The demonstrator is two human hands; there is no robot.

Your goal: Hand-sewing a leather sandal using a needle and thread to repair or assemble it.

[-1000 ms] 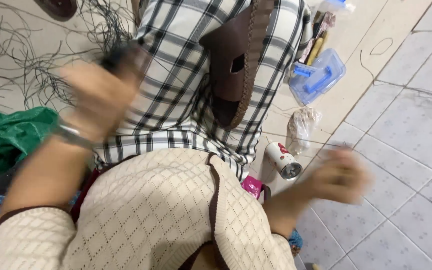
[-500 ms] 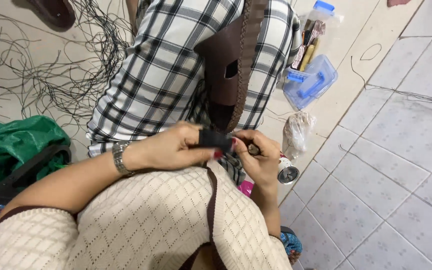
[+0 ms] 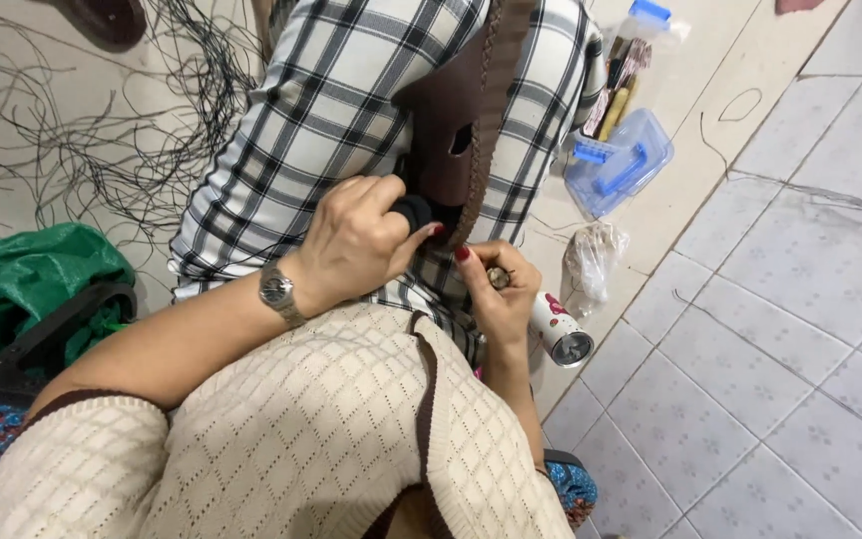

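Note:
A brown leather piece (image 3: 448,120) with a braided edge lies on my lap over plaid trousers (image 3: 321,110). My left hand (image 3: 356,245), with a wristwatch on it, grips a short black tool (image 3: 414,212) pressed against the lower end of the leather. Just right of it, my right hand (image 3: 496,294) has its fingers closed around a small brownish object (image 3: 498,277) and touches the leather's edge. What that small object is cannot be made out.
Loose black cords (image 3: 102,140) sprawl over the floor at the upper left. A green bag (image 3: 22,279) lies at the left. On the right are a blue plastic box (image 3: 619,165), a crumpled clear bag (image 3: 591,260) and a small white canister (image 3: 561,337) on grey tiles.
A second ago my hands were apart and blurred, the left one raised with the black tool. They have come together at the lower end of the leather piece.

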